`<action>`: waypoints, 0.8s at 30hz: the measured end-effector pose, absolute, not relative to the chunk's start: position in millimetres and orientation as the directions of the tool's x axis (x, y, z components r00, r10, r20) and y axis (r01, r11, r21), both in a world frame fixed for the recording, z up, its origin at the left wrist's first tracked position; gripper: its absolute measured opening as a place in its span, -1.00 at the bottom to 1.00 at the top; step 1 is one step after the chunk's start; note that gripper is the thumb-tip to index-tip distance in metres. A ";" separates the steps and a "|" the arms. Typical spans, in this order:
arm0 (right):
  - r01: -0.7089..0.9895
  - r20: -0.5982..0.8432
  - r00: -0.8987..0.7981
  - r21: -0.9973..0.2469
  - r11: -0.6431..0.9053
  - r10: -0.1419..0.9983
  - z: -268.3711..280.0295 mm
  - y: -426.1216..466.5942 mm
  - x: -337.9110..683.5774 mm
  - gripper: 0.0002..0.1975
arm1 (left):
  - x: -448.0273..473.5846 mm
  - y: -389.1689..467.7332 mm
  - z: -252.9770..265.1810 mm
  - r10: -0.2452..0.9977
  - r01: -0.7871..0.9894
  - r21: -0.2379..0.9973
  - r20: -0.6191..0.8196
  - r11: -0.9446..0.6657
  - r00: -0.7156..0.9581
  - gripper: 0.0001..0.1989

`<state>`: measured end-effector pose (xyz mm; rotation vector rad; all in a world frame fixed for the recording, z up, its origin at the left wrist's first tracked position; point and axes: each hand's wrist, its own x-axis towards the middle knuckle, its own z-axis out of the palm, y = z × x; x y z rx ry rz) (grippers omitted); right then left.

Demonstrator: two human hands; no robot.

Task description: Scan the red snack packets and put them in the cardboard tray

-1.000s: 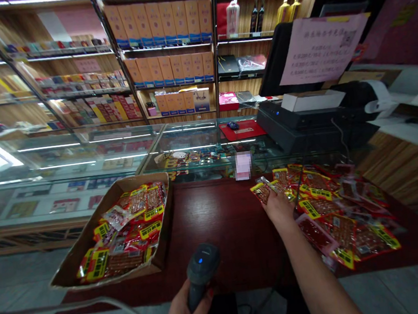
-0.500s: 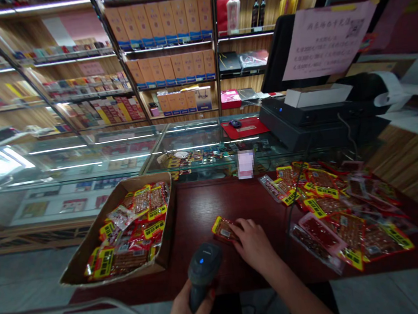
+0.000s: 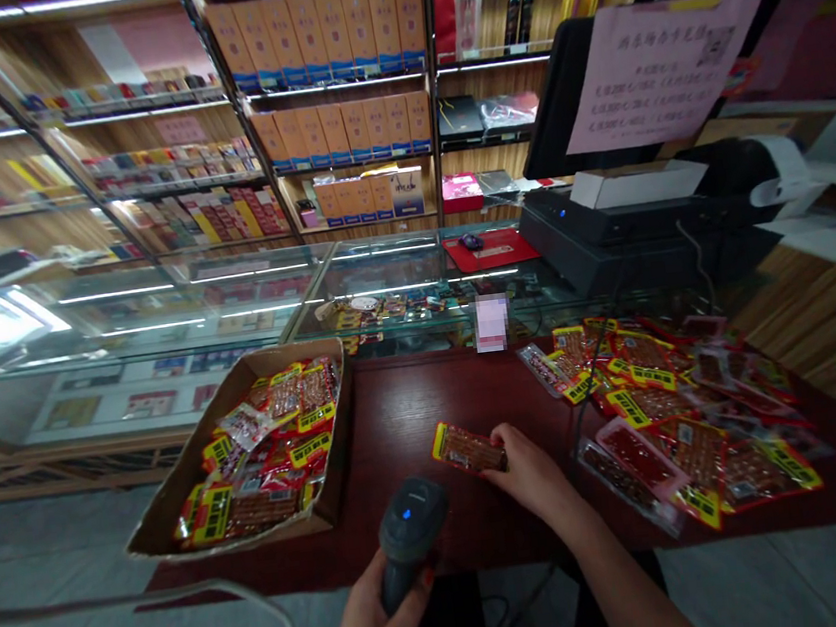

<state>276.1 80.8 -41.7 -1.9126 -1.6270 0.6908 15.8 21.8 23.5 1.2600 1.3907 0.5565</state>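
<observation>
My left hand [image 3: 380, 610] is wrapped round the handle of a dark barcode scanner [image 3: 411, 521], which has a small blue light on top. Between the fingers of my right hand [image 3: 531, 472] is the right end of a snack packet [image 3: 467, 447], red with a yellow label and brown sticks showing inside. The packet lies low over the dark red table [image 3: 389, 397], ahead and to the right of the scanner. A cardboard box [image 3: 337, 464] to the left holds similar packets. On the right, a loose pile of packets [image 3: 655, 407] spreads across the tabletop.
Behind the table runs a glass display counter [image 3: 251, 302], bearing a red mat [image 3: 490, 250] with a mouse. A monitor [image 3: 559, 96] with a paper notice and a black cash drawer [image 3: 568, 246] stand at the right. A pale cable [image 3: 255, 604] crosses the lower left.
My right hand has shifted slightly right, its grip now at the packet's right end, so more of the packet shows. My left hand still holds the scanner in nearly the same place.
</observation>
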 end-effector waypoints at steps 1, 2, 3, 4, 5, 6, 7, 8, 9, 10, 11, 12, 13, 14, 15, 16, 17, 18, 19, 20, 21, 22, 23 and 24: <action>0.656 -0.071 0.139 -0.740 -0.146 0.988 -42.3 81.2 276.7 -0.65 | 15.8 21.6 23.9 0.892 0.364 0.875 -0.407 0.319 0.196 -0.56; 0.599 -0.094 0.129 -0.786 -0.153 0.987 -42.6 81.6 277.4 -0.65 | 15.8 21.5 24.3 0.892 0.359 0.877 -0.406 0.319 0.199 -0.56; 0.552 -0.104 0.118 -0.820 -0.152 0.988 -42.6 81.8 278.2 -0.65 | 15.7 21.4 24.7 0.893 0.354 0.880 -0.402 0.316 0.202 -0.57; 0.523 -0.106 0.111 -0.839 -0.149 0.988 -42.5 82.0 279.1 -0.65 | 15.6 21.4 25.0 0.895 0.348 0.884 -0.397 0.313 0.204 -0.57; 0.510 -0.102 0.109 -0.848 -0.144 0.989 -42.4 82.1 280.0 -0.65 | 15.4 21.5 25.5 0.895 0.344 0.885 -0.396 0.312 0.206 -0.58; 0.507 -0.098 0.107 -0.851 -0.139 0.989 -42.2 82.1 280.8 -0.66 | 15.1 21.5 26.1 0.893 0.341 0.886 -0.398 0.315 0.208 -0.58; 0.512 -0.096 0.109 -0.848 -0.139 0.989 -42.3 82.1 281.6 -0.66 | 14.9 21.5 26.7 0.891 0.338 0.885 -0.403 0.321 0.210 -0.58; 0.522 -0.096 0.114 -0.841 -0.141 0.989 -42.5 82.2 282.3 -0.66 | 14.6 21.5 27.4 0.888 0.335 0.884 -0.408 0.326 0.212 -0.57; 0.533 -0.096 0.119 -0.833 -0.145 0.988 -43.0 82.3 282.8 -0.66 | 14.3 21.4 28.2 0.886 0.331 0.884 -0.411 0.330 0.214 -0.57; 0.543 -0.098 0.122 -0.827 -0.149 0.988 -43.7 82.5 283.3 -0.67 | 14.0 21.4 28.8 0.886 0.328 0.885 -0.411 0.330 0.215 -0.58; 0.551 -0.100 0.125 -0.821 -0.153 0.987 -44.5 82.6 283.7 -0.67 | 13.7 21.3 29.4 0.888 0.325 0.887 -0.407 0.328 0.215 -0.58; 0.557 -0.102 0.127 -0.816 -0.157 0.987 -45.3 82.8 284.0 -0.68 | 13.5 21.2 29.7 0.890 0.321 0.890 -0.402 0.325 0.214 -0.60; 0.562 -0.103 0.130 -0.812 -0.159 0.986 -46.2 83.1 284.3 -0.67 | 13.3 21.1 29.9 0.891 0.318 0.892 -0.398 0.322 0.216 -0.61; 0.566 -0.104 0.132 -0.808 -0.161 0.986 -47.0 83.4 284.5 -0.67 | 13.1 21.1 29.8 0.891 0.315 0.894 -0.396 0.319 0.220 -0.62; 0.570 -0.105 0.134 -0.806 -0.163 0.985 -47.7 83.7 284.6 -0.66 | 12.8 21.0 29.4 0.892 0.315 0.895 -0.393 0.315 0.225 -0.63; 0.570 -0.105 0.132 -0.806 -0.162 0.986 -48.2 84.2 284.6 -0.66 | 12.6 21.0 28.8 0.892 0.315 0.897 -0.390 0.311 0.229 -0.64; 0.566 -0.105 0.126 -0.809 -0.158 0.986 -48.7 84.8 284.5 -0.67 | 12.2 20.9 28.0 0.892 0.316 0.898 -0.387 0.306 0.234 -0.64; 0.559 -0.104 0.117 -0.815 -0.152 0.988 -49.1 85.6 284.2 -0.67 | 11.6 20.8 27.0 0.892 0.316 0.899 -0.385 0.304 0.237 -0.65; 0.551 -0.103 0.111 -0.821 -0.147 0.988 -49.4 86.6 283.8 -0.68 | 10.9 20.7 25.9 0.891 0.315 0.899 -0.386 0.305 0.238 -0.64; 0.544 -0.101 0.106 -0.827 -0.142 0.989 -49.7 87.7 283.1 -0.67 | 10.0 20.5 24.7 0.889 0.313 0.898 -0.390 0.310 0.239 -0.64; 0.540 -0.100 0.105 -0.830 -0.141 0.989 -50.0 88.8 282.4 -0.67 | 8.9 20.2 23.5 0.886 0.311 0.896 -0.397 0.318 0.239 -0.63; 0.540 -0.101 0.108 -0.829 -0.144 0.989 -50.3 89.7 281.6 -0.66 | 7.6 19.9 22.2 0.883 0.308 0.894 -0.404 0.326 0.237 -0.62; 0.540 -0.104 0.114 -0.828 -0.149 0.988 -50.6 90.4 280.8 -0.65 | 6.2 19.6 21.0 0.880 0.309 0.891 -0.411 0.333 0.237 -0.62; 0.540 -0.106 0.116 -0.828 -0.152 0.988 -51.0 90.6 280.3 -0.64 | 4.8 19.3 19.9 0.878 0.314 0.888 -0.416 0.336 0.237 -0.63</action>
